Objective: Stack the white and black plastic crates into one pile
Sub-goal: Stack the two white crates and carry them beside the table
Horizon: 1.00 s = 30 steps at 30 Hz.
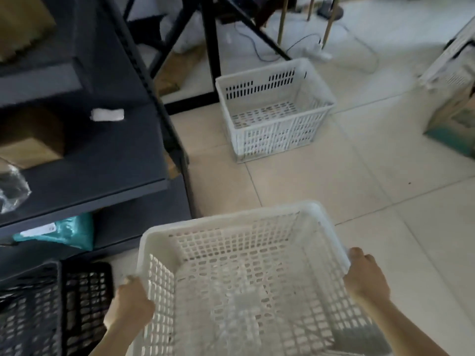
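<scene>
A white slotted plastic crate (231, 222) fills the lower middle of the head view, held off the tiled floor. My left hand (131, 301) grips its left rim and my right hand (365, 276) grips its right rim. A second white crate (275, 109) stands upright and empty on the floor farther ahead, next to a black table leg. At the lower left, black plastic crates (51, 309) sit on the floor beside the shelf, partly cut off by the frame edge.
A dark metal shelf unit (102, 176) with boxes and bags lines the left side. A black table frame (210, 47), cables and a power strip (321, 53) lie behind the far crate. A cardboard box (452, 119) stands at the right edge.
</scene>
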Motion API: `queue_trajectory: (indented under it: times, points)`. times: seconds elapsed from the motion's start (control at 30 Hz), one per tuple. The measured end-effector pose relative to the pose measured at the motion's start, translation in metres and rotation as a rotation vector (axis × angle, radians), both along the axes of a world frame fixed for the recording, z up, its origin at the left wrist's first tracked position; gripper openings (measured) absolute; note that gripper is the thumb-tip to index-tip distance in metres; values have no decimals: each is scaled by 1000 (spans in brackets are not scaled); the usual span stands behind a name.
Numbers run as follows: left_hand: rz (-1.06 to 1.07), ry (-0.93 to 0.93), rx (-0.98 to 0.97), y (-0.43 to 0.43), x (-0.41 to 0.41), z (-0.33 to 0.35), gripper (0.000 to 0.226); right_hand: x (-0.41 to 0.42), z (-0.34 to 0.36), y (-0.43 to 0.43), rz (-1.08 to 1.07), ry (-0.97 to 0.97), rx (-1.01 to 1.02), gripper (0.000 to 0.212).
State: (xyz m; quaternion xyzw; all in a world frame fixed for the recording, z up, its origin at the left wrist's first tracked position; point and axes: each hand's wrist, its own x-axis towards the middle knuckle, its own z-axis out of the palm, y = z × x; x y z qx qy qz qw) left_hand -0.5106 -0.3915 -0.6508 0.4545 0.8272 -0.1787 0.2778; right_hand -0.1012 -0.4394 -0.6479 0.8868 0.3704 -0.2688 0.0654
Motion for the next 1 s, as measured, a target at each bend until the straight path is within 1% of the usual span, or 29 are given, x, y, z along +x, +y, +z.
queue_trajectory:
  times: [0.1, 0.23, 0.33, 0.4, 0.5, 0.57, 0.63, 0.7, 0.8, 0.9, 1.0]
  points:
    - [-64, -29, -7, 28, 43, 33, 41, 47, 36, 27, -6, -31, 21, 35]
    - [22, -69, -20, 77, 96, 72, 40, 101, 74, 81, -20, -28, 40, 44]
    - [2, -98, -22, 120, 129, 94, 37, 135, 104, 133, -32, -38, 65, 45]
    - [15, -125, 5, 153, 148, 108, 43, 155, 126, 174, -29, -42, 42, 43]
    - [26, -162, -37, 214, 173, 132, 45, 187, 158, 242, -42, -19, -34, 38]
    - [25, -176, -1, 258, 185, 145, 49, 205, 176, 296, -40, -14, -44, 34]
    - [28, -160, 26, 302, 197, 159, 57, 219, 190, 348, -31, -23, -24, 30]
    - [13, -139, 32, 344, 207, 167, 60, 229, 200, 395, -19, -16, -28, 24]
    - [-22, -115, 67, 406, 220, 175, 66, 244, 202, 464, 8, 21, -64, 22]
    - [-10, -132, 76, 467, 234, 178, 69, 263, 197, 534, 10, 38, -100, 30]
    - [28, -142, 116, 521, 242, 173, 57, 273, 188, 603, 44, 107, -105, 45]
